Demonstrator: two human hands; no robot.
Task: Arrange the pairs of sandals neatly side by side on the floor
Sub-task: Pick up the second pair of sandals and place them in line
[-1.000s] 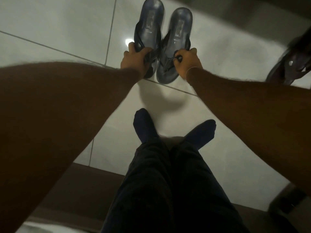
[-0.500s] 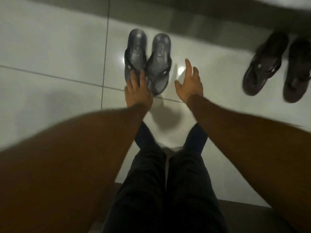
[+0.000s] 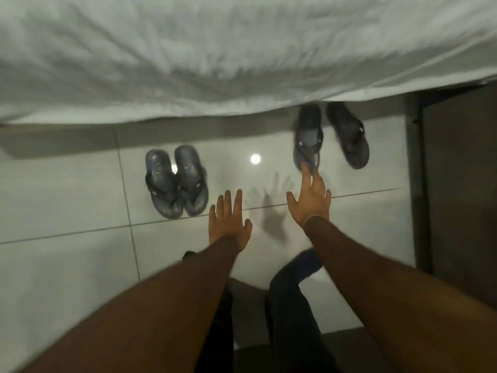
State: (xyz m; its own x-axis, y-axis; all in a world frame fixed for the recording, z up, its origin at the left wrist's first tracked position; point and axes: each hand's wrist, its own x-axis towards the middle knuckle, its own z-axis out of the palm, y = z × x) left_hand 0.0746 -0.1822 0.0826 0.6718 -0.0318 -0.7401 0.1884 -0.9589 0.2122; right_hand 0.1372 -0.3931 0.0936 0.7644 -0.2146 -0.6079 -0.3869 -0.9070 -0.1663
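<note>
A dark grey pair of sandals (image 3: 176, 181) lies side by side and touching on the white tiled floor (image 3: 67, 200), left of centre. A second dark pair stands further right, spread apart: one sandal (image 3: 308, 138) close to my fingertips, the other sandal (image 3: 349, 135) angled away to the right. My left hand (image 3: 228, 222) hovers open just right of the first pair, holding nothing. My right hand (image 3: 312, 197) is open with fingers stretched toward the nearer sandal of the second pair, its fingertips at that sandal's near end.
A white bed sheet (image 3: 215, 49) hangs across the top, its edge covering the far ends of the second pair. A dark panel (image 3: 457, 184) stands along the right side. My dark-trousered legs (image 3: 290, 305) are below.
Both hands have left the first pair, which stays on the floor. They moved to the right, and the view swung up and right, bringing the bed sheet and second pair into view.
</note>
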